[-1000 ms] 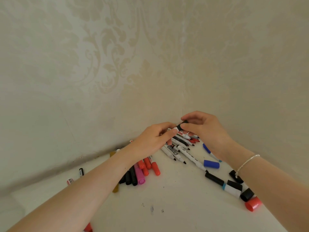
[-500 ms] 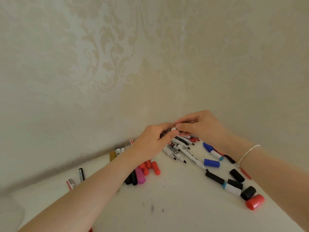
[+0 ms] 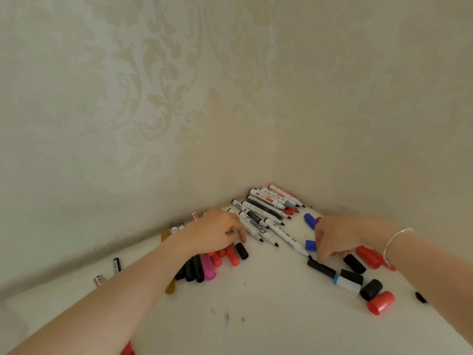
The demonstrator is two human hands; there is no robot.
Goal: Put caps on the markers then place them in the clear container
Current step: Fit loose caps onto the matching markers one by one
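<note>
Smooth plastic markers (image 3: 266, 210) with white printed barrels crowd the far corner of a matt off-white tabletop (image 3: 268, 316) flecked with ink. Glossy red cap (image 3: 380, 302) and duller black caps (image 3: 371, 289) lie by the right edge. Embossed damask wallpaper (image 3: 153, 98) shows a faint sheen; a silvery bracelet (image 3: 393, 242) glints.

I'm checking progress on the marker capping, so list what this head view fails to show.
- Clear container: not in the head view at all.
- Left hand: its curled fingers hide whatever they touch among the capped markers.
- Right hand: fingertips point down by the blue cap; any grasp is hidden by the hand itself.
- Red thing: cut off by the bottom edge and the left forearm.
- Marker labels: too small to read.
</note>
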